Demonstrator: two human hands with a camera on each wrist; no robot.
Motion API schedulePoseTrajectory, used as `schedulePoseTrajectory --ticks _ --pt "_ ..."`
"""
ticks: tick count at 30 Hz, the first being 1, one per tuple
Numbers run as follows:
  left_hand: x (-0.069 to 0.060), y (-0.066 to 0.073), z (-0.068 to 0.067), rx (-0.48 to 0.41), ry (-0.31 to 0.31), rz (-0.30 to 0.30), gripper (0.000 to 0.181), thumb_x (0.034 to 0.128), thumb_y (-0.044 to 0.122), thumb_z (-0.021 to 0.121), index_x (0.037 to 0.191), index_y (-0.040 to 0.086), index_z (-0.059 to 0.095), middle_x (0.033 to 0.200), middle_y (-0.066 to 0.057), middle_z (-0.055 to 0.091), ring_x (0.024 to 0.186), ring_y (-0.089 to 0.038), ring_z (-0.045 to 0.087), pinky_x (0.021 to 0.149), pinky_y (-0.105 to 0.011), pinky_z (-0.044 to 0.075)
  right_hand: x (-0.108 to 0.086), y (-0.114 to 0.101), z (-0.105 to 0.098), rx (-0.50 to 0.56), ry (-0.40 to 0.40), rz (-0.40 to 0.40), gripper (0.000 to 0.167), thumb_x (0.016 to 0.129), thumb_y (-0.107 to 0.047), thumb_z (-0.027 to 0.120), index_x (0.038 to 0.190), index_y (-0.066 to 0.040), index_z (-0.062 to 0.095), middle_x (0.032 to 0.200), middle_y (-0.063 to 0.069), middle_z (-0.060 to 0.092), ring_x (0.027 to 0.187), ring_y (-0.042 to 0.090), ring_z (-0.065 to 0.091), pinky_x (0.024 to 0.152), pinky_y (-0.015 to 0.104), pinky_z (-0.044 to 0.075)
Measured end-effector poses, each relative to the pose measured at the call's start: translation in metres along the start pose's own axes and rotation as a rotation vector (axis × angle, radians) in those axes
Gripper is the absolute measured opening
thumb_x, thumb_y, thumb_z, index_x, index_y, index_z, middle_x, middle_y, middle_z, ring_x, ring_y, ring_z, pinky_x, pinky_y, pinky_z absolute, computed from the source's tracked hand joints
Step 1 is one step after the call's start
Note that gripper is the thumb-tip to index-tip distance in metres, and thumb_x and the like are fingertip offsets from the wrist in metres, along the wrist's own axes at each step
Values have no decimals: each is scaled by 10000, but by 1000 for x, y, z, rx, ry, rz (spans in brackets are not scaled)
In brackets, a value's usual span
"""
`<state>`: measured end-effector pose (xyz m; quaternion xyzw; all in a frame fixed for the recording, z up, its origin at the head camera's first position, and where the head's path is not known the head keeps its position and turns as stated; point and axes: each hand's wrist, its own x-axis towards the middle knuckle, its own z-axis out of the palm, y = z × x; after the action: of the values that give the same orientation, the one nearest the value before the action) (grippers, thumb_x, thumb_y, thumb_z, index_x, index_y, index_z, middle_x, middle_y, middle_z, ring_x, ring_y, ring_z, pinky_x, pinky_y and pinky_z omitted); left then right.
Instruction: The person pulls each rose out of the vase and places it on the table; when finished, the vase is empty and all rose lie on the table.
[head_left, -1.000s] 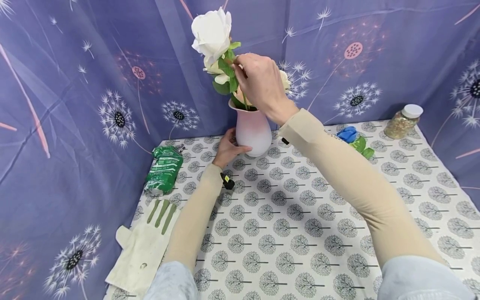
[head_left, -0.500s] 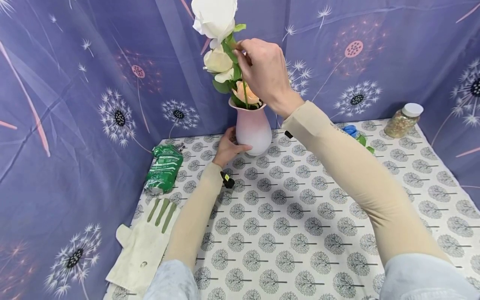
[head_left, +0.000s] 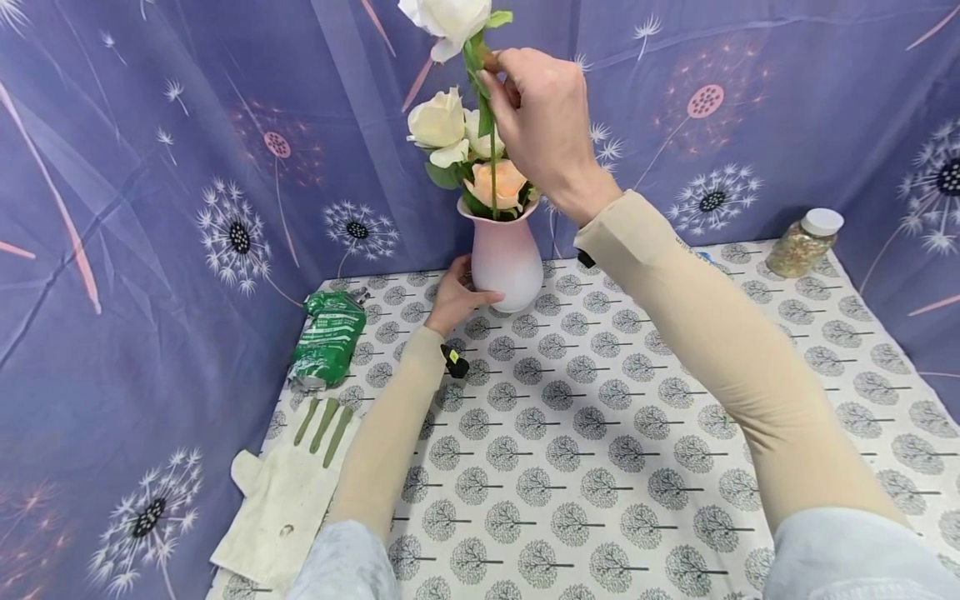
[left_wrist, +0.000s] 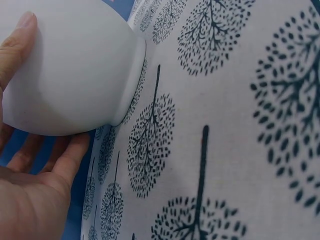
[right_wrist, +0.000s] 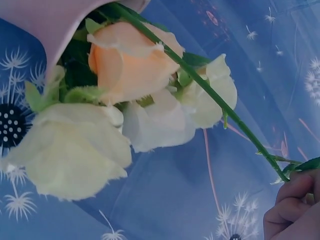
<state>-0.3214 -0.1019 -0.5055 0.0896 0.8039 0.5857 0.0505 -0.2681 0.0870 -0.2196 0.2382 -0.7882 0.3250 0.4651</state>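
Observation:
A pink-to-white vase (head_left: 508, 271) stands upright on the table. My left hand (head_left: 455, 297) holds its lower body, thumb on the near side and fingers round the other, as the left wrist view also shows. High above the rim, my right hand (head_left: 546, 117) pinches the upper stem of a white rose (head_left: 452, 23), whose bloom is cut off by the head view's top edge. Its green stem (right_wrist: 215, 95) slants down into the vase mouth; the lower end is hidden. A peach rose (right_wrist: 135, 62) and several cream or white roses, including one cream rose (head_left: 437, 123), fill the vase.
A crumpled green packet (head_left: 328, 337) and a cream work glove (head_left: 288, 492) lie along the left side. A white-lidded jar (head_left: 805, 243) stands at the back right. Behind the vase hangs a purple dandelion-print cloth (head_left: 637, 75). My right forearm hides most of a blue item.
My right hand has risen and shifted slightly right, drawing the white rose higher, so more of its stem shows. The left hand and the vase stay put. The blue flower became mostly covered.

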Motion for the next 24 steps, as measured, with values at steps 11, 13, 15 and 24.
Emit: schedulePoseTrajectory --ticks 11,13,15,24 --pt "0 -1 -2 -21 -5 -7 1030 818 127 966 1662 88 377 1634 -195 539 1450 -395 594 1206 -482 556 11 4 -11 -21 31 -56 358 1142 -187 549 1125 80 787 770 186 644 701 56 400 677 167 250" --pt "0 -1 -2 -26 -1 -3 1033 815 123 967 1661 83 375 1633 -201 536 1453 -404 588 1214 -493 548 13 4 -12 -18 40 -43 345 1137 -184 558 1121 67 793 777 189 655 705 29 393 681 162 251" --pt "-1 -1 -3 -25 2 -3 1032 814 126 968 1659 83 378 1629 -203 540 1448 -407 590 1214 -496 547 15 4 -13 -14 52 -26 327 1131 -179 568 1124 49 803 787 196 679 706 -30 376 685 152 254" --pt "0 -4 -3 -40 -1 -18 1045 807 123 974 1663 91 377 1631 -199 540 1436 -404 600 1202 -500 557 24 4 -20 40 160 33 265 1100 -133 599 1073 -60 853 753 141 715 657 -225 288 658 121 253"
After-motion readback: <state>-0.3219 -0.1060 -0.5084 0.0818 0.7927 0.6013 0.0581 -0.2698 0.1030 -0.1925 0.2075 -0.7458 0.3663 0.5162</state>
